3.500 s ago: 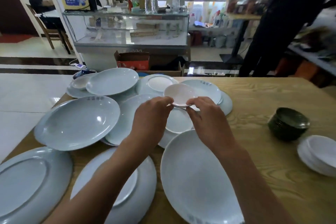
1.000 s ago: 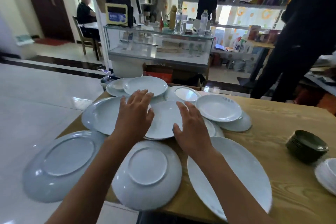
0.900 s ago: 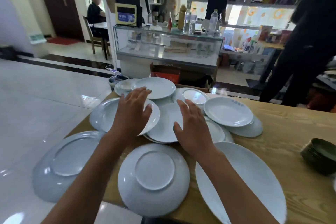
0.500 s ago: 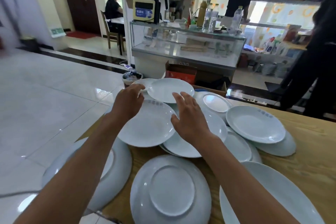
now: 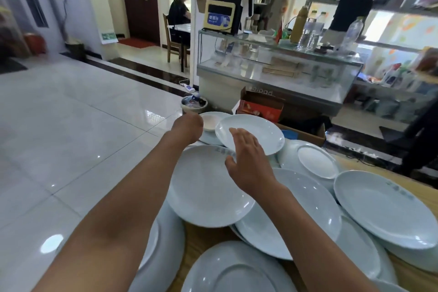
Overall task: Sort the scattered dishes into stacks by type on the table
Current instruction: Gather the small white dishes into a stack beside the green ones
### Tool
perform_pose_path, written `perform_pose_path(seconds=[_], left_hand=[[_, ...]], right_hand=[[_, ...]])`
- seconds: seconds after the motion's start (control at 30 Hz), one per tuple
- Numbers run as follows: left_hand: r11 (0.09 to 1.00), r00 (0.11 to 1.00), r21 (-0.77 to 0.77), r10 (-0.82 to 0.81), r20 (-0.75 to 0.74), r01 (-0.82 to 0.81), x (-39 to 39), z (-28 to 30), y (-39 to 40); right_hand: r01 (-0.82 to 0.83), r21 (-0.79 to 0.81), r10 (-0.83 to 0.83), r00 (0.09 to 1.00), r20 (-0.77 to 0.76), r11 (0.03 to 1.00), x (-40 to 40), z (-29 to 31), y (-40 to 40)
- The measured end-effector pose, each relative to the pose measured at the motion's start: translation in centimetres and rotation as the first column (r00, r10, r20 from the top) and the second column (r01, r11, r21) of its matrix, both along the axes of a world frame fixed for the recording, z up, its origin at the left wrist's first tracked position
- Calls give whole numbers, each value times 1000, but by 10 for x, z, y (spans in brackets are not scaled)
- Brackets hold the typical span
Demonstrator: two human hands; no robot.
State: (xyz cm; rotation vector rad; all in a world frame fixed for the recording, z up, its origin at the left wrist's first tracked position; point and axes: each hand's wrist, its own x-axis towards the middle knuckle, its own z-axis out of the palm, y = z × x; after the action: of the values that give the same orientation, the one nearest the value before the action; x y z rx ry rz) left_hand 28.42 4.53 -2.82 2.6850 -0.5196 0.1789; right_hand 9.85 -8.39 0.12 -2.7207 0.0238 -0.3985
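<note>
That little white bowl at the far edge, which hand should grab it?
Probably the left hand: it is right beside the little bowl, while the open right hand hovers nearer, over the oval plate.

Both forearms are bare to the frame edge, and the left hand (image 5: 188, 127) and right hand (image 5: 246, 161) wear no visible gloves

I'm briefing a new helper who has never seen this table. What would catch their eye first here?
A jumble of overlapping pale plates crowds the wooden table, some lying upside down near the front edge. Both hands reach to the far corner: the left hand is at a small white dish, its fingers hidden, and the right hand hovers open over a tilted plate.
</note>
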Motion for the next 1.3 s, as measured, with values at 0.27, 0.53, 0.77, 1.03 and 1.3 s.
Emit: perform_pose_path(seconds=[0.27,0.53,0.77,1.03,1.3], left_hand=[[991,998,122,-56,34,51,27,-4,-18],[946,987,284,-140,-75,156,44,-17,-24],[912,988,383,-156,0,144,40,-12,-23],[869,973,490,-164,162,65,19,27,-13],[970,907,131,-240,345,207,-36,80,3]], right_hand=[[58,129,-60,998,10,990,14,-4,-20],[59,148,-64,997,30,987,14,-9,-37],[72,180,-81,996,43,981,13,-13,-42],[66,189,-71,997,21,980,3,-18,-34],[59,284,-82,994,71,957,-30,1,-20]])
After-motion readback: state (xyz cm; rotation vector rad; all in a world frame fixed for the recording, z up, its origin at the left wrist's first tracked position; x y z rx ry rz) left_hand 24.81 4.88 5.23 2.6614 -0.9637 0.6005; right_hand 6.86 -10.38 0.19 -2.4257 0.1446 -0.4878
